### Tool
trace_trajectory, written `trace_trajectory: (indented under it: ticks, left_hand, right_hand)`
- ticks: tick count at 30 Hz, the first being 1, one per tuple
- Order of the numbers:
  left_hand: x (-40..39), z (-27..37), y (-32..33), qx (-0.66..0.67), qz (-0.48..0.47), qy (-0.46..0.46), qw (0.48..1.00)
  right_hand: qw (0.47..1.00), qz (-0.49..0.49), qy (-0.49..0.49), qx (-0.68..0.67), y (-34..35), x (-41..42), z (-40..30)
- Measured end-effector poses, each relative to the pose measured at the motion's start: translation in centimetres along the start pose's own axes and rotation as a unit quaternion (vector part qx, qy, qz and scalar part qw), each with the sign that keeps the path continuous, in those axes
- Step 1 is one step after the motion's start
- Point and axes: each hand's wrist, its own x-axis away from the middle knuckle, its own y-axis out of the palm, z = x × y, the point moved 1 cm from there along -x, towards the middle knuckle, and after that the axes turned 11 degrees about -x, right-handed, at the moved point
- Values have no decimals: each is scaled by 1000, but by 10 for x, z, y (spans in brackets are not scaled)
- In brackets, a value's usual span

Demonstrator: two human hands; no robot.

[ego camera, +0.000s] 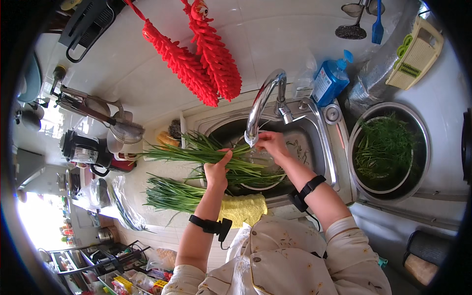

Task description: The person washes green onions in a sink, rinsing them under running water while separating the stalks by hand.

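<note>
My left hand (217, 167) is closed around a bunch of long green chives (177, 153), held level over the left side of the sink. My right hand (271, 145) is beside the spout of the chrome faucet (254, 121), near the white end of the bunch; its fingertips are partly hidden, so what they hold does not show. Beneath, a bowl (258, 187) stands in the steel sink (317, 158), where dark scraps lie on the bottom. Another bunch of chives (171, 193) rests on the counter left of the sink, close to a yellow cloth (243, 210).
Right of the sink stands a steel basin (426, 151) with leafy greens inside. Behind the sink are a blue soap bottle (330, 83) and a foil-wrapped roll (372, 84). Red chenille hand towels (214, 66) hang on the wall. A blender (86, 149) stands at the left.
</note>
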Motion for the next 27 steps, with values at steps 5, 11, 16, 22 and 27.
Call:
trace_trajectory:
  ticks: [5, 11, 16, 22, 27]
  left_hand:
    - [-1, -6, 2, -14, 13, -27, 999]
    - [1, -2, 6, -15, 31, -11, 999]
    - [-15, -1, -22, 30, 49, -3, 998]
    - [-15, 4, -6, 30, 9, -6, 999]
    - [-16, 7, -17, 65, 48, 3, 997]
  right_hand:
    - [981, 128, 43, -137, -1, -7, 13]
    - [947, 205, -2, -248, -23, -22, 42]
    - [977, 120, 67, -164, -28, -9, 25]
    - [998, -1, 47, -30, 6, 1, -3]
    - [989, 100, 25, -108, -30, -10, 7]
